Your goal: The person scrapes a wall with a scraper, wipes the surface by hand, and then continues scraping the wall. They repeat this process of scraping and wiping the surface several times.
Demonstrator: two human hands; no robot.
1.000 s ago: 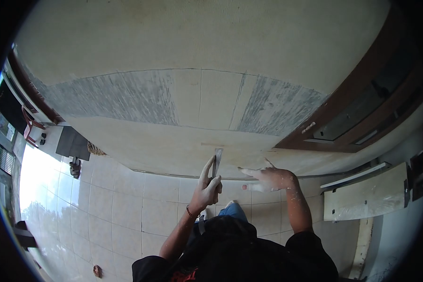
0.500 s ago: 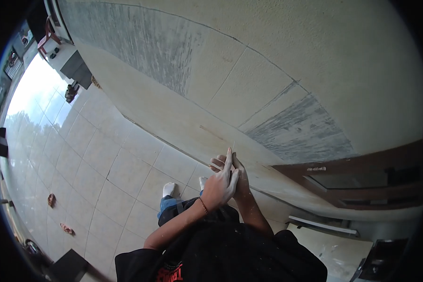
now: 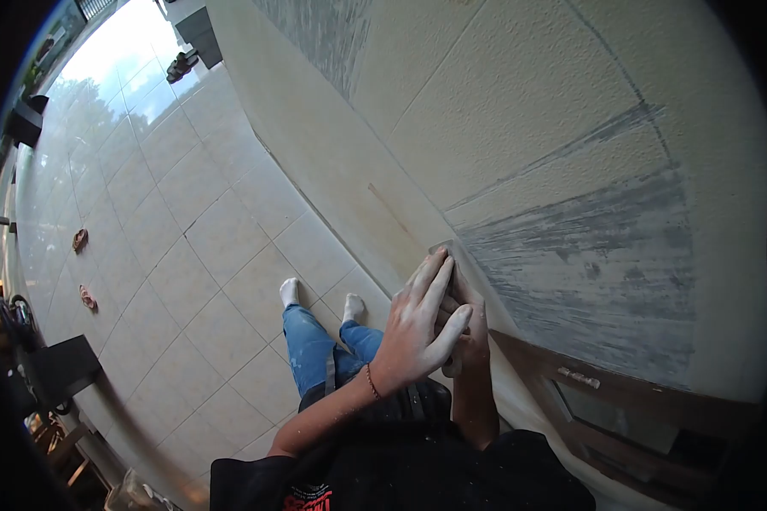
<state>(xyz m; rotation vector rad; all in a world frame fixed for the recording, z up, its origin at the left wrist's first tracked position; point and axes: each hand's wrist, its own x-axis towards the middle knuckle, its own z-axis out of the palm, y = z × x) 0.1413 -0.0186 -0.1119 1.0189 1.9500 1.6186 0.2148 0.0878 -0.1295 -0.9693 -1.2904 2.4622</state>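
My right hand [image 3: 471,328] is closed on what looks like a putty knife [image 3: 440,247], its thin greyish blade tip showing just past the fingertips. Part of the tool is hidden behind my hands, and a rounded end pokes out below. Over it lies my left hand [image 3: 413,319], fingers stretched out flat and thumb apart, covering part of my right hand and the blade. Whitish powder or paste coats the fingers of my left hand. Both hands are close to the cream wall [image 3: 358,162]; contact between blade and wall cannot be made out.
Grey streaked patches [image 3: 588,264] mark the wall to the right, with a brown wooden frame [image 3: 622,387] below them. Pale floor tiles [image 3: 187,281] stretch out to the left. Sandals [image 3: 80,240] and a dark box-like object [image 3: 66,370] are on that side.
My view has turned and come nearer the wall, so the grey patch looks larger. My hands have shifted from edge-on to flatter, with the left hand's back now showing.
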